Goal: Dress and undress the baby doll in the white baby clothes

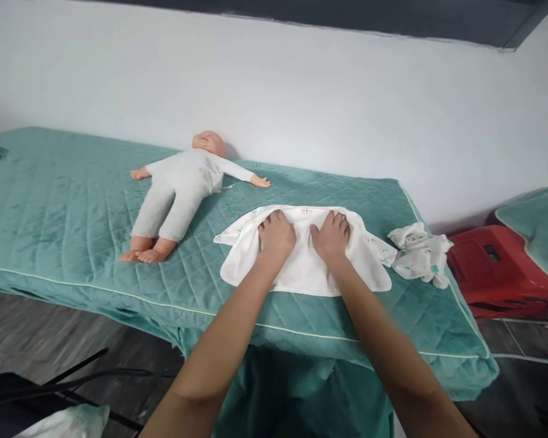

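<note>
A white baby shirt (308, 267) with a small green print on its sleeves lies spread on the green quilted cover. On its left half, my left hand (277, 236) has its fingers curled into the cloth just below the neckline. My right hand (331, 237) grips the right half the same way, its fingertips partly hidden in the fabric. Between the two hands, the label at the neck edge shows. To the left, a baby doll (180, 182) with a pale cloth body lies on its back, arms spread and apart from both hands.
A crumpled white cloth with green print (422, 252) lies at the bed's right end. Beyond that edge stands a red plastic chair (506, 267). The green quilted bed (73, 201) runs along a white wall (301, 109). Black metal bars (77, 368) show at lower left.
</note>
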Tool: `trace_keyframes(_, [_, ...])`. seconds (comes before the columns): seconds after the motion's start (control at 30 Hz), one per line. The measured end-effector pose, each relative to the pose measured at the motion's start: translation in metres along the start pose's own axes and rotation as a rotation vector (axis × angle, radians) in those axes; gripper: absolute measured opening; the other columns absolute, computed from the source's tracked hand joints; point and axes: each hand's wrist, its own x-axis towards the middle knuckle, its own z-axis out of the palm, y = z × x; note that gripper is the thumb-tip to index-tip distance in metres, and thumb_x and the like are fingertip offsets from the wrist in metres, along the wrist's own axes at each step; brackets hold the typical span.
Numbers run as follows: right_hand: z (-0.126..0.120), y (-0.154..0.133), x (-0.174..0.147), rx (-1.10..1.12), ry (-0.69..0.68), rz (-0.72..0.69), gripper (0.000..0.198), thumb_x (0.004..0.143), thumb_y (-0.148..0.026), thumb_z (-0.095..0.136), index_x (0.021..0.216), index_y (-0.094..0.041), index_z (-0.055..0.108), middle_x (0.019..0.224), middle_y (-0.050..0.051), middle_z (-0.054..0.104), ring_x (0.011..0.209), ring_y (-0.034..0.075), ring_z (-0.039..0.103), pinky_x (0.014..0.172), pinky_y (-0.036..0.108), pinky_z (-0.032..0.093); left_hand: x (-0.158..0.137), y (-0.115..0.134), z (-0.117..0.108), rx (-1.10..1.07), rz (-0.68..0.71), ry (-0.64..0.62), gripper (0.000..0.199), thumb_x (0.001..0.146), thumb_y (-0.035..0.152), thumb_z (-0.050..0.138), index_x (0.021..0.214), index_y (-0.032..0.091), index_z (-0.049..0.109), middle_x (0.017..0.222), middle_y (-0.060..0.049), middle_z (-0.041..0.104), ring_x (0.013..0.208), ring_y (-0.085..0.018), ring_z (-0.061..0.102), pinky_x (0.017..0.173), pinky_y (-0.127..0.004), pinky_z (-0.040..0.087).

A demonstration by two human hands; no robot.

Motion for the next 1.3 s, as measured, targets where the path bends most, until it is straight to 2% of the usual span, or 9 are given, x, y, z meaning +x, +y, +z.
trace_keyframes(0.1, [-0.005, -0.004, -0.009, 0.046, 0.146, 0.015, 0.072, 0.094, -0.04, 0.047, 0.153, -0.005, 0.027, 0.159, 0.03, 0.027, 0.143, 0.046, 0.031, 0.109, 0.058, 0.036, -0.01, 0.009, 0.003, -0.048, -0.053, 0.116, 0.049, 0.092, 0.026, 0.051, 0.138, 0.01, 0.048, 0.139, -0.03, 0.053, 0.133, -0.049, 0.048, 0.11, -0.067, 0.031])
trace_keyframes(0.2, [-0.01, -0.002, -0.015, 0.087, 0.225, 0.031, 0.066, 0.094, -0.042, 0.046, 0.147, -0.005, 0.034, 0.151, 0.029, 0.035, 0.137, 0.044, 0.035, 0.108, 0.057, 0.038, -0.014, 0.008, 0.008, -0.124, -0.111, 0.179, 0.043, 0.093, 0.027, 0.051, 0.132, 0.011, 0.05, 0.133, -0.029, 0.058, 0.132, -0.046, 0.05, 0.113, -0.064, 0.031])
trace_keyframes(0.33, [-0.013, 0.004, -0.01, 0.137, 0.24, 0.071, 0.063, 0.094, -0.043, 0.046, 0.143, -0.004, 0.037, 0.146, 0.029, 0.038, 0.135, 0.044, 0.035, 0.111, 0.057, 0.034, -0.005, 0.002, 0.013, -0.284, -0.114, 0.191, 0.04, 0.091, 0.029, 0.056, 0.127, 0.012, 0.053, 0.133, -0.028, 0.06, 0.136, -0.044, 0.05, 0.117, -0.059, 0.028])
trace_keyframes(0.5, [-0.006, 0.005, 0.008, 0.149, 0.187, 0.074, 0.074, 0.091, -0.039, 0.049, 0.151, -0.003, 0.026, 0.156, 0.029, 0.027, 0.143, 0.041, 0.03, 0.117, 0.052, 0.029, 0.022, 0.0, 0.019, -0.413, -0.084, 0.191, 0.039, 0.087, 0.028, 0.063, 0.123, 0.015, 0.057, 0.137, -0.025, 0.06, 0.141, -0.042, 0.046, 0.12, -0.057, 0.025])
trace_keyframes(0.57, [-0.002, 0.005, 0.017, 0.137, 0.133, 0.06, 0.077, 0.09, -0.035, 0.049, 0.155, -0.003, 0.022, 0.161, 0.028, 0.021, 0.147, 0.041, 0.025, 0.119, 0.053, 0.026, 0.036, 0.001, 0.021, -0.345, -0.093, 0.154, 0.04, 0.089, 0.029, 0.06, 0.126, 0.015, 0.057, 0.138, -0.025, 0.06, 0.14, -0.04, 0.048, 0.12, -0.055, 0.027])
trace_keyframes(0.73, [0.006, 0.006, 0.05, 0.102, 0.048, 0.05, 0.08, 0.09, -0.035, 0.049, 0.159, -0.006, 0.02, 0.167, 0.025, 0.01, 0.154, 0.04, 0.013, 0.119, 0.057, 0.026, 0.069, 0.007, 0.027, 0.013, -0.081, 0.005, 0.046, 0.096, 0.03, 0.048, 0.138, 0.012, 0.05, 0.145, -0.021, 0.057, 0.137, -0.035, 0.051, 0.115, -0.049, 0.037])
trace_keyframes(0.9, [0.009, 0.012, 0.08, 0.01, 0.014, -0.019, 0.081, 0.094, -0.045, 0.043, 0.161, -0.008, 0.017, 0.168, 0.026, 0.008, 0.155, 0.041, 0.009, 0.116, 0.064, 0.029, 0.089, 0.006, 0.034, 0.124, -0.002, -0.002, 0.048, 0.098, 0.033, 0.047, 0.14, 0.011, 0.047, 0.142, -0.021, 0.059, 0.133, -0.035, 0.055, 0.11, -0.047, 0.043])
trace_keyframes(1.1, [0.017, 0.018, 0.089, -0.013, 0.017, -0.033, 0.081, 0.096, -0.049, 0.04, 0.161, -0.008, 0.015, 0.169, 0.025, 0.01, 0.154, 0.042, 0.014, 0.117, 0.063, 0.03, 0.098, 0.0, 0.044, 0.207, 0.03, 0.031, 0.047, 0.101, 0.038, 0.038, 0.14, 0.012, 0.048, 0.137, -0.023, 0.062, 0.126, -0.036, 0.06, 0.105, -0.05, 0.045])
trace_keyframes(1.3, [0.022, 0.022, 0.09, 0.065, 0.028, -0.047, 0.074, 0.094, -0.047, 0.044, 0.151, -0.001, 0.03, 0.167, 0.028, 0.014, 0.153, 0.041, 0.016, 0.12, 0.06, 0.025, 0.107, -0.002, 0.048, 0.259, 0.04, 0.03, 0.052, 0.102, 0.038, 0.036, 0.144, 0.009, 0.045, 0.14, -0.024, 0.06, 0.132, -0.035, 0.056, 0.109, -0.047, 0.043])
